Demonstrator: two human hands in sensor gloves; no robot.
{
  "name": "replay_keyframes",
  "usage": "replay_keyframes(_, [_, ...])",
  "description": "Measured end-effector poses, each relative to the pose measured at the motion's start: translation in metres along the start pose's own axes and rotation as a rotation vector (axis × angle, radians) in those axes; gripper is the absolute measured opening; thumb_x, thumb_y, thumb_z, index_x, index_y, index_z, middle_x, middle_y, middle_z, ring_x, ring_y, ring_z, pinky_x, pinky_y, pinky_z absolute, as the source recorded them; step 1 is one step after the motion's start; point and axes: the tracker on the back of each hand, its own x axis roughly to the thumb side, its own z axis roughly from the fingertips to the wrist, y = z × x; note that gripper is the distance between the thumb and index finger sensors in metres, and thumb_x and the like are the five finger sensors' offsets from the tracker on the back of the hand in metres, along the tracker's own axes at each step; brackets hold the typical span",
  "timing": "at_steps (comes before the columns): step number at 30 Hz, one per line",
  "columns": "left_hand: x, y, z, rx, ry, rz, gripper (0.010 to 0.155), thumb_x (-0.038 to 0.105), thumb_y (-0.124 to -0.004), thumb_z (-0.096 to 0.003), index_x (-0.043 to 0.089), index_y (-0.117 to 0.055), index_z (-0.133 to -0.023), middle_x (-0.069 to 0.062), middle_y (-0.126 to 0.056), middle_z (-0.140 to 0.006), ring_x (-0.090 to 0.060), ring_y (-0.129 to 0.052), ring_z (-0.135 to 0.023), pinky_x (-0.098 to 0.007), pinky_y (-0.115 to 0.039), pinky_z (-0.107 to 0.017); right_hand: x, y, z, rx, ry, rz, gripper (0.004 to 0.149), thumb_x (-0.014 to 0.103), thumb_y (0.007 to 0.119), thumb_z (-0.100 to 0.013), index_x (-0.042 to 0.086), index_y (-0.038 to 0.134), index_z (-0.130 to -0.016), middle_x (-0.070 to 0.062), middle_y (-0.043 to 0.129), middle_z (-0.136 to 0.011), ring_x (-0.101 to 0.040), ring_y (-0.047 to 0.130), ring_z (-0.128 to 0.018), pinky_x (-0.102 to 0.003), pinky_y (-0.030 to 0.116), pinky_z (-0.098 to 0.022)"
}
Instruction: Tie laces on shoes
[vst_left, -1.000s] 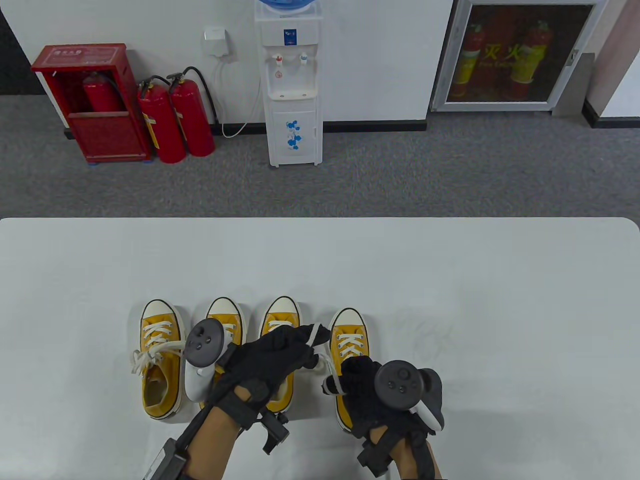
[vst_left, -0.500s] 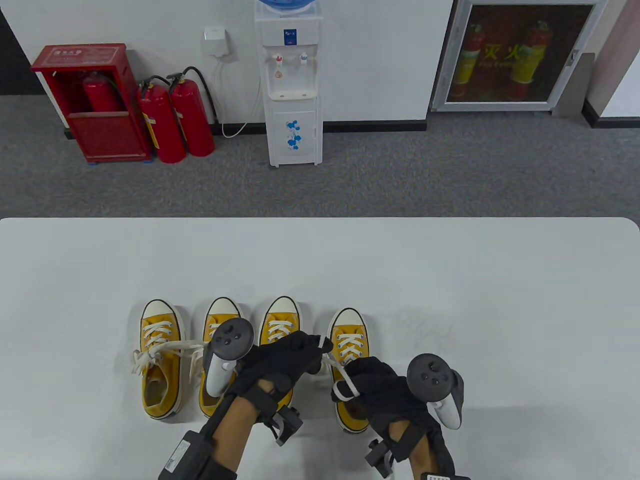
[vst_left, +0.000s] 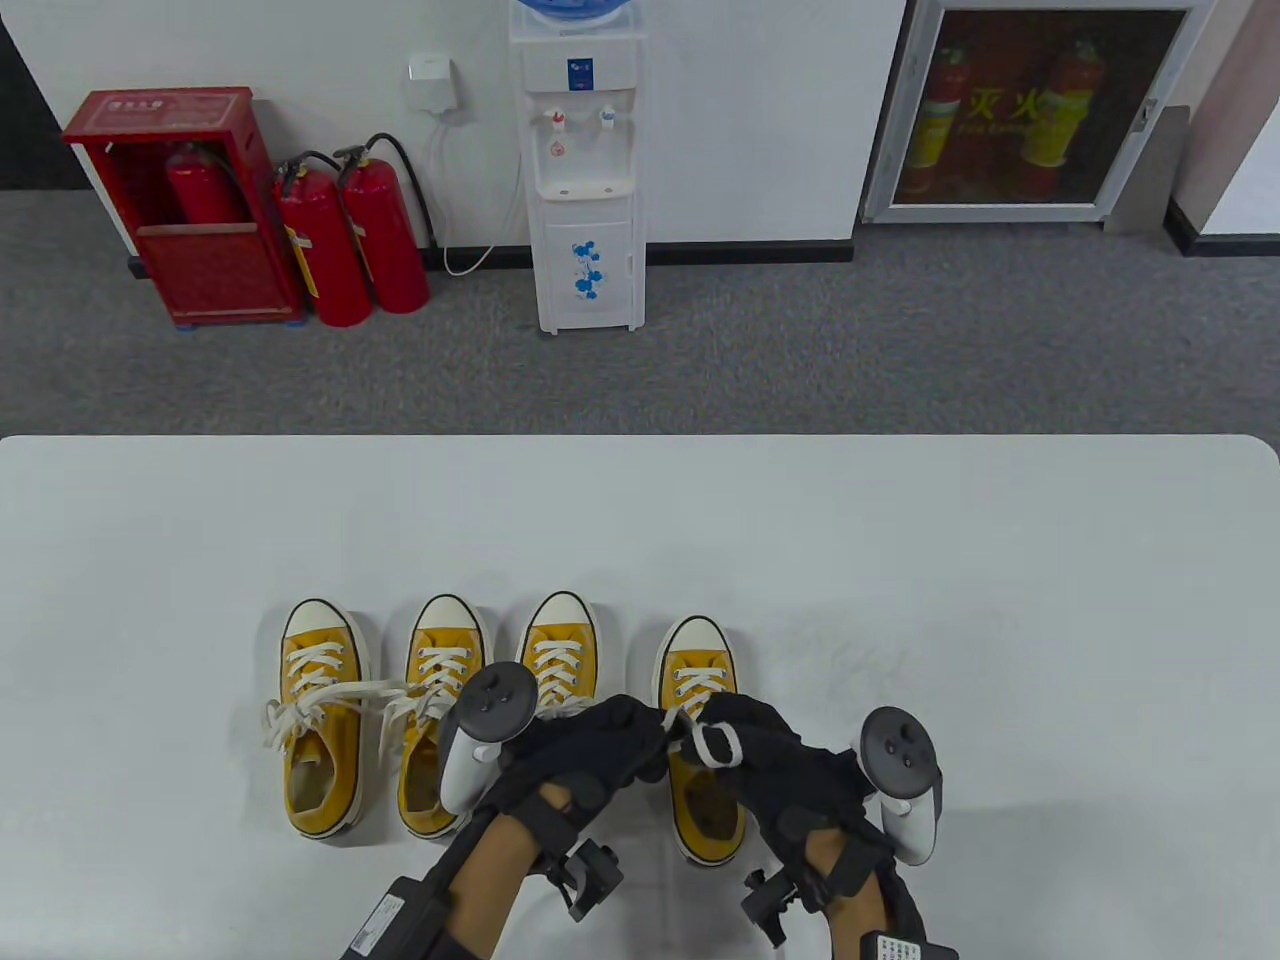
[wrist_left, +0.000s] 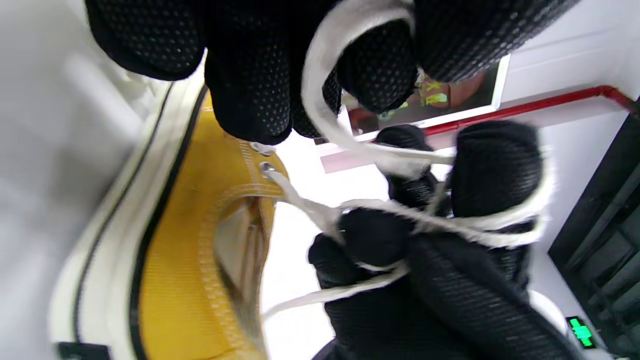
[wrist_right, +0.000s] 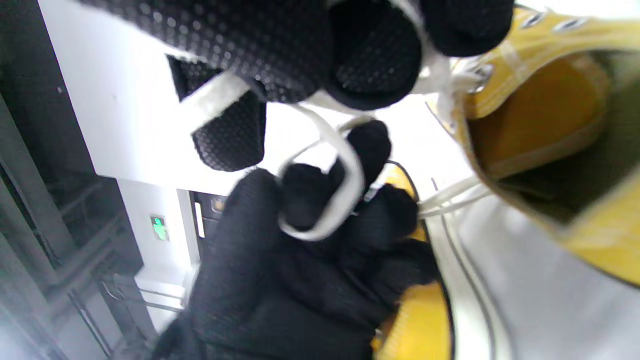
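Over the rightmost shoe (vst_left: 700, 690), the left hand (vst_left: 590, 745) pinches its lace (vst_left: 712, 742); the right hand (vst_left: 775, 765) holds it looped.

Four shoes (vst_left: 322, 745) side by side on table (vst_left: 1000, 600), both hands over the rightmost shoe (vst_left: 703, 760), table's near edge

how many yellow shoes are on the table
4, side by side in a row, toes away from the person: far-left shoe, second shoe, third shoe partly under the left hand, fourth shoe partly under the right hand.
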Motion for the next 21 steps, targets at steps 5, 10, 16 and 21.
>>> replay_keyframes(5, [0.001, -0.004, 0.001, -0.029, 0.000, -0.078, 0.039, 0.050, -0.075, -0.0519, 0.024, -0.085, -0.079, -0.007, -0.093, -0.099, -0.033, -0.099, -0.073, -0.059, -0.075, -0.060, -0.002, -0.003, 0.000, -0.008, -0.006, -0.043, 0.044, 0.015, 0.080, -0.042, 0.031, 0.094, -0.081, 0.000, 0.061, -0.109, -0.021, 0.084, -0.065, -0.052, 0.065, -0.056])
replay_keyframes(10, [0.010, -0.012, 0.002, -0.027, -0.005, -0.206, 0.038, 0.053, -0.075, -0.0513, 0.024, -0.090, -0.071, -0.004, -0.101, -0.083, -0.032, -0.101, -0.062, -0.059, -0.076, -0.057, -0.001, -0.003, 0.001, -0.018, -0.001, -0.050, 0.045, 0.015, 0.080, -0.043, 0.029, 0.092, -0.084, -0.001, 0.064, -0.108, -0.021, 0.085, -0.065, -0.052, 0.065, -0.056])
replay_keyframes(16, [0.026, -0.018, 0.009, 0.009, -0.023, -0.428, 0.039, 0.057, -0.075, -0.0495, 0.023, -0.094, -0.056, -0.002, -0.108, -0.063, -0.030, -0.104, -0.045, -0.058, -0.080, -0.050, -0.002, -0.005, 0.001, -0.058, 0.002, -0.021, 0.045, 0.018, 0.081, -0.044, 0.024, 0.087, -0.088, -0.003, 0.076, -0.100, -0.020, 0.088, -0.061, -0.052, 0.068, -0.054])
replay_keyframes(21, [0.030, -0.018, 0.012, 0.052, -0.022, -0.561, 0.039, 0.058, -0.075, -0.0492, 0.024, -0.095, -0.053, -0.002, -0.109, -0.059, -0.029, -0.104, -0.042, -0.057, -0.081, -0.047, 0.000, -0.008, 0.003, -0.144, -0.003, 0.108, 0.044, 0.019, 0.081, -0.045, 0.021, 0.086, -0.089, -0.007, 0.078, -0.094, -0.019, 0.092, -0.056, -0.049, 0.073, -0.050])
